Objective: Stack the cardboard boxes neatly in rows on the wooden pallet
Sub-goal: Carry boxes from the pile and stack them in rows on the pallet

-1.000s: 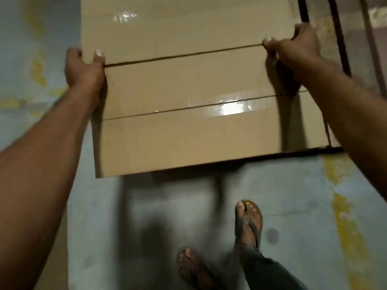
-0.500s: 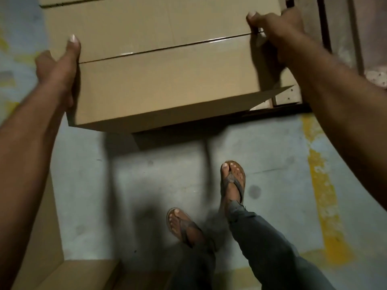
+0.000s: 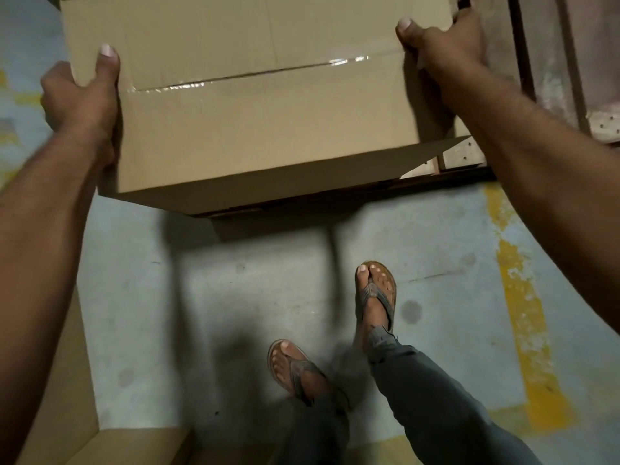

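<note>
While carrying cardboard box (image 3: 261,122): gripped at left edge by left hand (image 3: 80,99), at right edge by right hand (image 3: 443,52), thumbs on taped top. Held over near edge of wooden pallet (image 3: 464,154).

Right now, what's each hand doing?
Left hand: grips the taped brown cardboard box at its left edge.
Right hand: grips the same box's right edge.

**Tan card over grey and yellow**

The cardboard box (image 3: 261,129) is plain tan, crossed by clear tape (image 3: 188,86) that glints white. The pallet (image 3: 463,152) shows pale and reddish-brown wood. The floor (image 3: 235,297) is mottled blue-grey with a worn, patchy yellow stripe (image 3: 523,313). The trousers (image 3: 436,397) are dark grey; the sandals (image 3: 379,290) are brown with grey straps.
</note>
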A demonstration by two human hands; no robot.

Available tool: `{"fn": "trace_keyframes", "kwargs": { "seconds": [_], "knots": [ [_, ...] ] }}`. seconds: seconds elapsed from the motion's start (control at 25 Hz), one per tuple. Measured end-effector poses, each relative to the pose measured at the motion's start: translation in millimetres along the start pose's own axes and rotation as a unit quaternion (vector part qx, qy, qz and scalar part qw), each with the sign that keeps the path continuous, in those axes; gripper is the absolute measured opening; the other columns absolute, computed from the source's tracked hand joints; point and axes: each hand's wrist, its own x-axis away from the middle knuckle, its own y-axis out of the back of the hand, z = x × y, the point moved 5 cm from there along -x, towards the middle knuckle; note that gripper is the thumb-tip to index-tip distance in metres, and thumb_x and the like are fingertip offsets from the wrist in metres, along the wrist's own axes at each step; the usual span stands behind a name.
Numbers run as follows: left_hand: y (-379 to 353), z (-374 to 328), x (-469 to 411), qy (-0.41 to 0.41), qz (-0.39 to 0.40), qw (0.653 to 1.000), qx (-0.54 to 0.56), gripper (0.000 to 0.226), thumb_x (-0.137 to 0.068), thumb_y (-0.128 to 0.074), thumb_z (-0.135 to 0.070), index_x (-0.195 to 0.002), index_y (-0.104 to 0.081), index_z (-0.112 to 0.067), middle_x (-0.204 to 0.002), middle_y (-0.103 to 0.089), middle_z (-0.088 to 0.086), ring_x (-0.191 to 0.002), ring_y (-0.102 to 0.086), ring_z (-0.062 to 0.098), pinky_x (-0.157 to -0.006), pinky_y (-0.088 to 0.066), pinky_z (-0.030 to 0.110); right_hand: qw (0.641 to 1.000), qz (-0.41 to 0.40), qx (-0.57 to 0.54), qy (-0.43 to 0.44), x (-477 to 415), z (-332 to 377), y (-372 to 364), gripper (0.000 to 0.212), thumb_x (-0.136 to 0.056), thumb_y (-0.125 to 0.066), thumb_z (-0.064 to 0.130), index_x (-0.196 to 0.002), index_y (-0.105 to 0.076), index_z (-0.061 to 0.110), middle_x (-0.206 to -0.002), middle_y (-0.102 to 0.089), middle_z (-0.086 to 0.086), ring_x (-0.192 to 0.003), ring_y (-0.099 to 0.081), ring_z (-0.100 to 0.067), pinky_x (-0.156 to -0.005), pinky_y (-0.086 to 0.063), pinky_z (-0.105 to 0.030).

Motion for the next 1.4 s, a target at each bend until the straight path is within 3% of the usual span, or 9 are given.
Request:
{"fn": "trace_keyframes", "kwargs": {
  "seconds": [0.12, 0.28, 0.48, 0.56, 0.64, 0.8, 1.04, 1.28, 1.4],
  "knots": [
    [6.1, -3.9, 0.3, 0.006, -0.021, 0.999, 0.024, 0.062, -0.063, -0.064, -0.087, -0.093, -0.058, -0.033, -0.107, -0.068, -0.017, -0.101, -0.066, 0.007, -0.097, -0.055, 0.031, 1.0, 0.026, 0.001, -0.012, -6.8, 3.6, 0.6, 0.091, -0.078, -0.073, 0.068, -0.146, -0.041, 0.017, -0.139, -0.055, -0.002, -0.122, -0.054, -0.02, -0.104, -0.05, -0.042],
    [6.4, -5.3, -4.1, 0.007, -0.015, 1.0, 0.016, 0.053, -0.07, -0.065, -0.081, -0.086, -0.053, -0.033, -0.108, -0.068, -0.014, -0.103, -0.066, 0.008, -0.094, -0.056, 0.032, 1.0, 0.014, 0.012, -0.014, -13.5, 1.1, -1.5, 0.091, -0.077, -0.072, 0.069, -0.146, -0.041, 0.019, -0.14, -0.056, -0.001, -0.123, -0.054, -0.021, -0.105, -0.049, -0.044],
    [8.4, -5.8, -11.2, -0.006, -0.013, 1.0, 0.0, 0.073, -0.068, -0.06, -0.085, -0.117, -0.068, -0.03, -0.113, -0.072, -0.015, -0.104, -0.067, 0.008, -0.095, -0.055, 0.03, 0.998, -0.003, 0.061, -0.001, -13.8, -1.8, -5.8, 0.097, -0.07, -0.065, 0.079, -0.146, -0.042, 0.021, -0.142, -0.056, -0.001, -0.127, -0.056, -0.025, -0.105, -0.049, -0.047],
    [8.8, -12.3, -6.2, 0.006, 0.006, 1.0, -0.027, 0.078, -0.076, -0.059, -0.08, -0.135, -0.06, -0.028, -0.131, -0.066, -0.008, -0.119, -0.063, 0.016, -0.101, -0.047, 0.027, 0.997, 0.021, 0.071, -0.019, -12.4, 4.7, -2.3, 0.098, -0.075, -0.066, 0.075, -0.15, -0.038, 0.019, -0.148, -0.051, -0.004, -0.134, -0.051, -0.028, -0.109, -0.045, -0.047],
    [13.2, -20.9, 7.8, 0.0, -0.005, 0.995, -0.1, 0.082, -0.087, -0.055, -0.073, -0.152, -0.04, -0.025, -0.154, -0.047, -0.001, -0.139, -0.048, 0.025, -0.113, -0.036, 0.033, 0.994, 0.012, 0.105, -0.016, -3.2, 12.7, 5.7, 0.097, -0.083, -0.062, 0.073, -0.156, -0.031, 0.016, -0.158, -0.04, -0.008, -0.144, -0.039, -0.031, -0.115, -0.038, -0.05],
    [13.5, -40.6, 68.2, -0.137, -0.002, 0.975, -0.176, 0.077, -0.092, -0.054, -0.062, -0.158, -0.03, -0.028, -0.167, -0.026, -0.002, -0.152, -0.028, 0.022, -0.121, -0.019, 0.05, 0.979, -0.068, 0.164, 0.098, 62.4, 15.3, 22.3, 0.079, -0.093, -0.052, 0.066, -0.157, -0.031, 0.024, -0.163, -0.031, -0.006, -0.151, -0.024, -0.029, -0.118, -0.026, -0.052],
    [-22.8, -26.8, 117.2, -0.126, 0.134, 0.925, -0.333, 0.078, -0.099, -0.045, -0.064, -0.163, -0.017, -0.029, -0.172, 0.004, -0.002, -0.158, 0.007, 0.026, -0.123, 0.001, 0.062, 0.936, 0.054, 0.323, 0.128, 89.1, -3.2, 3.0, 0.071, -0.097, -0.045, 0.065, -0.158, -0.027, 0.034, -0.171, -0.012, -0.002, -0.156, -0.007, -0.031, -0.118, -0.025, -0.064],
    [-14.6, -33.7, 115.5, -0.121, 0.179, 0.924, -0.316, 0.079, -0.099, -0.054, -0.055, -0.163, -0.016, -0.029, -0.172, 0.005, 0.0, -0.158, 0.008, 0.028, -0.123, -0.004, 0.06, 0.919, 0.131, 0.35, 0.126, 86.4, -1.8, 16.7, 0.08, -0.098, -0.047, 0.066, -0.163, -0.014, 0.034, -0.172, 0.0, 0.001, -0.157, 0.002, -0.031, -0.119, -0.025, -0.063],
    [-7.4, -43.2, 109.0, -0.102, 0.203, 0.934, -0.277, 0.077, -0.098, -0.06, -0.048, -0.162, -0.022, -0.025, -0.172, -0.005, 0.002, -0.158, -0.002, 0.028, -0.124, -0.015, 0.056, 0.931, 0.158, 0.309, 0.114, 88.6, 10.4, 25.9, 0.08, -0.099, -0.053, 0.059, -0.163, -0.015, 0.031, -0.172, -0.006, 0.0, -0.157, -0.003, -0.031, -0.12, -0.026, -0.061]
  ]
}}
